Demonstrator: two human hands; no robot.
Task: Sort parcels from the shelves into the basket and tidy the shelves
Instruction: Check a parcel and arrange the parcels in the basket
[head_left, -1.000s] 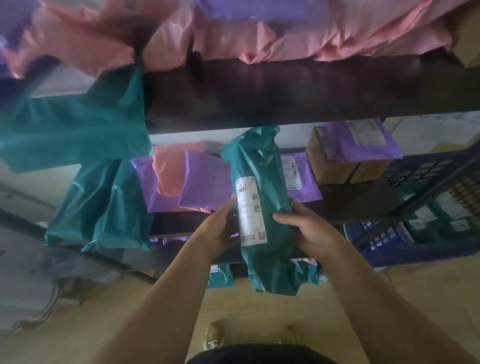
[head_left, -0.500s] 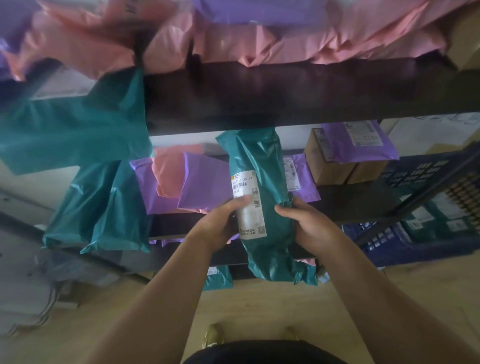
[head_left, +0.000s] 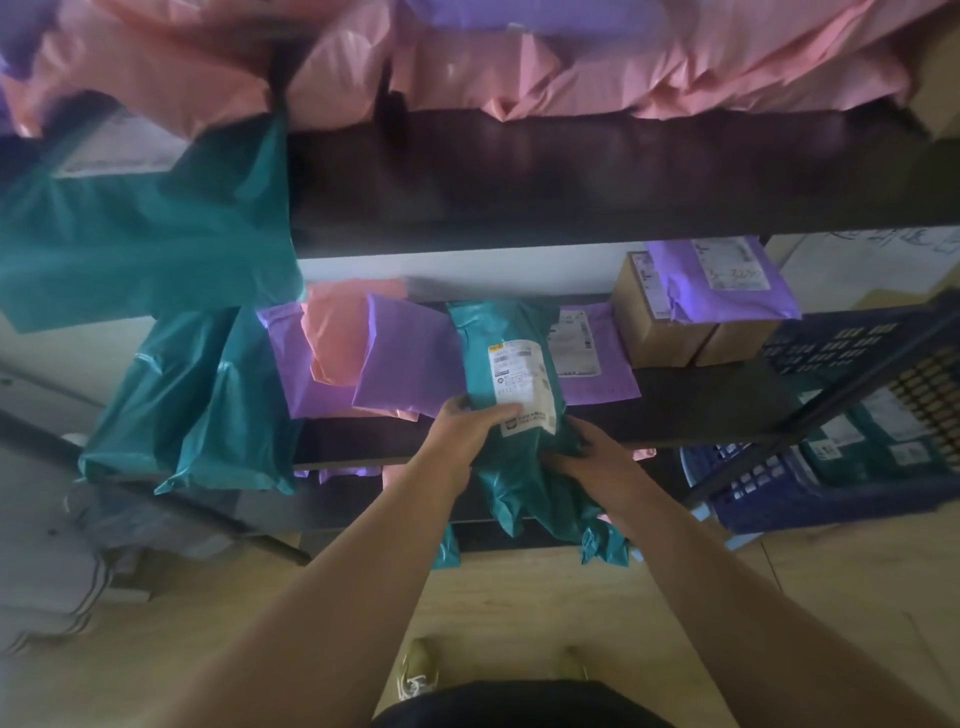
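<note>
- Left hand (head_left: 467, 426) and right hand (head_left: 589, 457) were clamped on teal parcel (head_left: 519, 499), one per side.
- Long axis was laid front-to-back; basket (head_left: 779, 493) was noted rightward, nearer right hand.

This looks like a parcel sorting or pickup room, though the blurred edges leave the wider building unclear. Dark shelving (head_left: 571, 176) fills the upper and middle frame, heaped with plastic courier bags. There are pink mailers (head_left: 519, 67) along the top, and purple mailers (head_left: 410, 358) and a teal mailer (head_left: 478, 364) at centre. The teal one bears a printed shipping label (head_left: 522, 384) with barcodes. Labelled cardboard boxes (head_left: 644, 338) sit right of centre. A blue plastic basket (head_left: 779, 488) at lower right holds more labelled packets. Bare wooden floor (head_left: 519, 597) runs along the bottom.
</note>
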